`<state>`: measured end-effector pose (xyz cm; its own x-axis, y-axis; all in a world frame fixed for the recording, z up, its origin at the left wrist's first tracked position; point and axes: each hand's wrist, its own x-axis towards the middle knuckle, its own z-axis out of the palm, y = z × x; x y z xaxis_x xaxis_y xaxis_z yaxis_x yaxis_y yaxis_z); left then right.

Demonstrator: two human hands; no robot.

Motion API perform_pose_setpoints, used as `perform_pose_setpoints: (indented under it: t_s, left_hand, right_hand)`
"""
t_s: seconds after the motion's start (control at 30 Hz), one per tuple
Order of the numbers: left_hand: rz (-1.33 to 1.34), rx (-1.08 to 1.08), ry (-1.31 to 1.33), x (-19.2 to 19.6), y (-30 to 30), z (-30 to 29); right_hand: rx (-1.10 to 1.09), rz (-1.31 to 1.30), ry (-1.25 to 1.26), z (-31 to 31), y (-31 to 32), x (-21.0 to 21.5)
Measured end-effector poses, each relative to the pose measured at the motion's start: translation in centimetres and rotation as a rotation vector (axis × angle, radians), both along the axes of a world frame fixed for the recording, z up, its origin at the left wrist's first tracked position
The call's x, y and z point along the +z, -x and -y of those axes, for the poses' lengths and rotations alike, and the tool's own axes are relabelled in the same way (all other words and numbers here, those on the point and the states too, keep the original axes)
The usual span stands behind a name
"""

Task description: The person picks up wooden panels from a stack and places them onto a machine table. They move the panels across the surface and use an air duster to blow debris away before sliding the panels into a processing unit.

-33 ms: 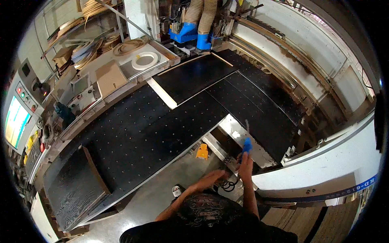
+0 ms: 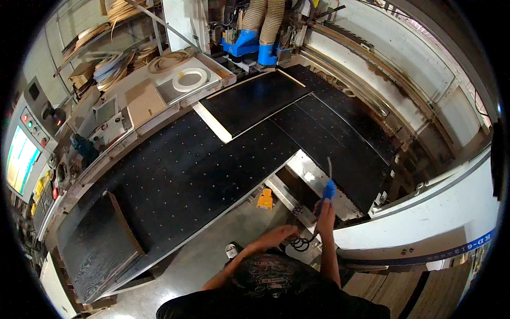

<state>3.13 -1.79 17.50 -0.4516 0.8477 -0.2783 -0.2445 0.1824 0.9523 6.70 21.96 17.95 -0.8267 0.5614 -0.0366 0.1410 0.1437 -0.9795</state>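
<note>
Head view: right hand [image 2: 325, 212] grips a blue nozzle tool [image 2: 329, 190]; left hand [image 2: 282, 233], grip unclear, lies near a coiled black hose [image 2: 300, 244].

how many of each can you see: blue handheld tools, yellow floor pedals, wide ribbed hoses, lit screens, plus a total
blue handheld tool: 1, in the right hand
yellow floor pedal: 1
wide ribbed hoses: 2, side by side at the back
lit screen: 1
total: 5
</note>
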Motion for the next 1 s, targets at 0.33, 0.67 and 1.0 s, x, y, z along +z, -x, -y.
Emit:
perform_pose_setpoints:
  t_s: [0.33,0.67,1.0]
  left_hand:
    - [-0.282,-0.597,0.013,-6.0,-3.5,-7.0]
    - [0.324,-0.590,-0.238,-4.5,-7.1,-9.8]
    - [0.187,-0.614,0.039,-0.4,-7.7,-9.7]
  right_hand:
    - [0.437,0.151,-0.171,0.7,-0.8,3.6]
    - [-0.335,-0.459,-0.148,-5.3,5.0,7.8]
    - [-0.321,-0.688,0.030,-4.6,6.4,18.7]
